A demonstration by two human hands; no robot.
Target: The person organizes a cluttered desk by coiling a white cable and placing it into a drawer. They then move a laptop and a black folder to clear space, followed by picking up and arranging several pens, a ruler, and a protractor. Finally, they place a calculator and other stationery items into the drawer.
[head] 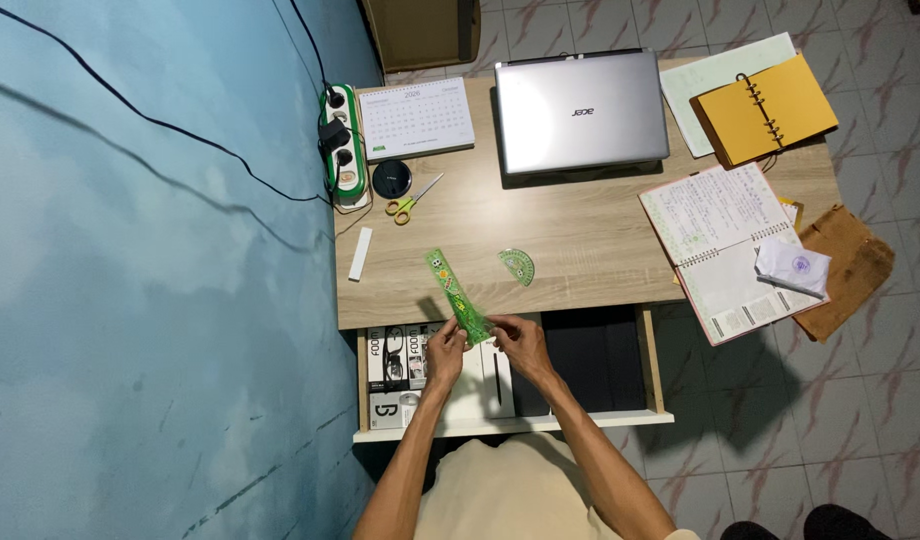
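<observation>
The long green translucent plastic ruler [457, 297] looks glossy and smooth, and so does the small green translucent plastic protractor [518, 265]. The light wood-grain bench [590, 235] has a matt laminate finish. The closed silver laptop [581, 110] has a smooth, faintly brushed metallic lid. The open spiral-bound paper notebook [725, 240] shows matt pages, and the yellow ring binder [767, 108] has a matt card cover. The brown paper envelope [850, 270] looks creased and dull. The white and green plastic power strip [344, 145] is shiny. The blue painted wall [130, 280] looks rough and blotchy.
</observation>
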